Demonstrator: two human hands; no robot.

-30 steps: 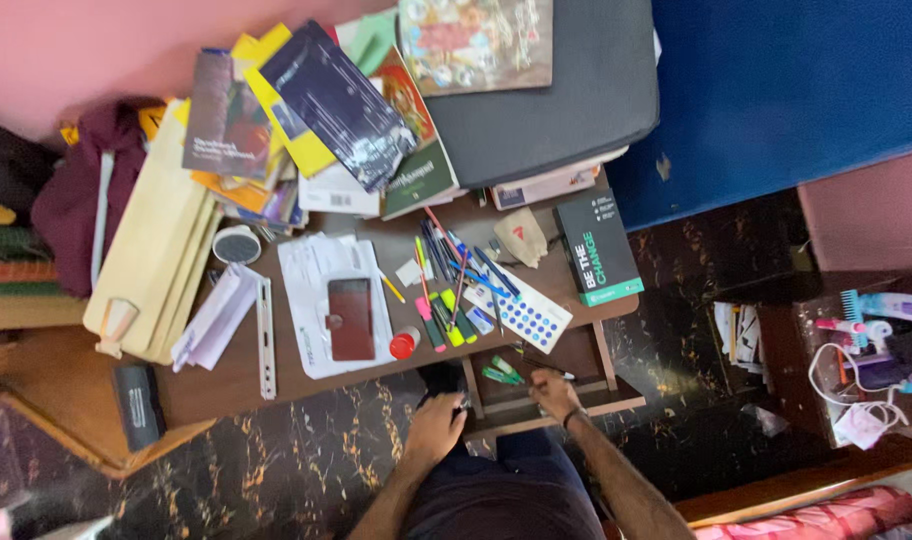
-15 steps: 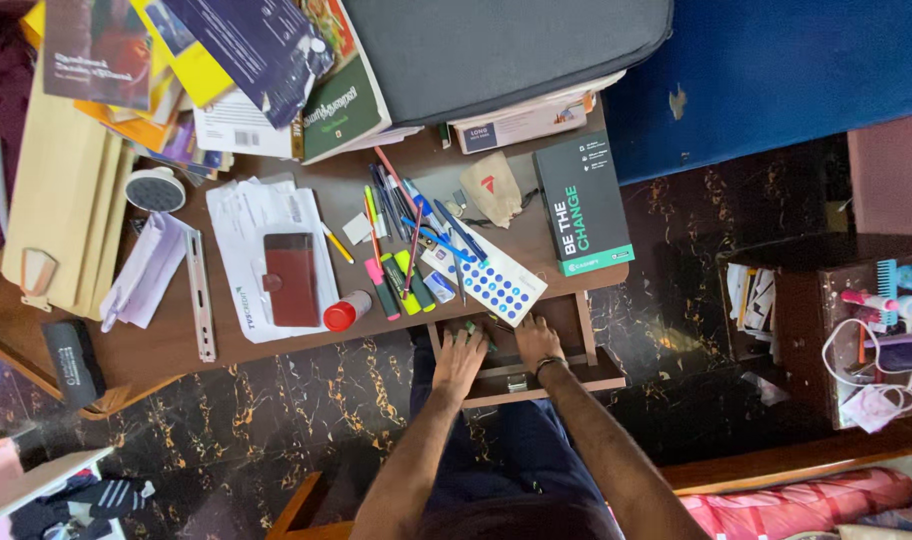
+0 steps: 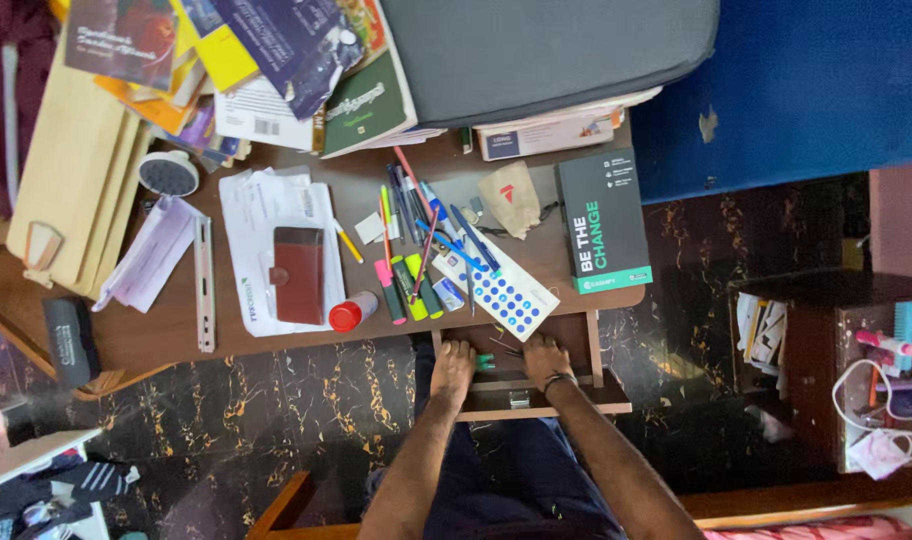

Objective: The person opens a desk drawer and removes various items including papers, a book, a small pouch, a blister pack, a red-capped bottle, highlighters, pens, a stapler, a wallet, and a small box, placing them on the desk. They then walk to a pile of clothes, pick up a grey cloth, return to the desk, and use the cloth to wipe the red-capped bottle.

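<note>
Both my hands reach into an open wooden drawer point(image 3: 576, 405) under the front edge of the brown desk point(image 3: 156, 335). My left hand point(image 3: 453, 365) lies flat at the drawer's left side, fingers pointing at the desk, with nothing seen in it. My right hand point(image 3: 544, 358), with a band on the wrist, lies to the right, and its fingertips are hidden under the desk edge. A small green item point(image 3: 486, 362) lies in the drawer between the hands. Just above them, a white card with blue dots point(image 3: 506, 295) overhangs the desk edge.
On the desk are several pens and highlighters point(image 3: 416, 250), a brown wallet point(image 3: 298, 275) on papers, a red-capped tube point(image 3: 348, 315), a metal ruler point(image 3: 204, 285) and a black box point(image 3: 604, 222). Books point(image 3: 276, 70) and a grey case point(image 3: 546, 50) are stacked behind. A dark marbled floor point(image 3: 276, 400) lies below.
Both hands have gone from the drawer's front edge deeper into the drawer. My left hand's fingers, spread half a second ago, now lie together. The view has shifted slightly.
</note>
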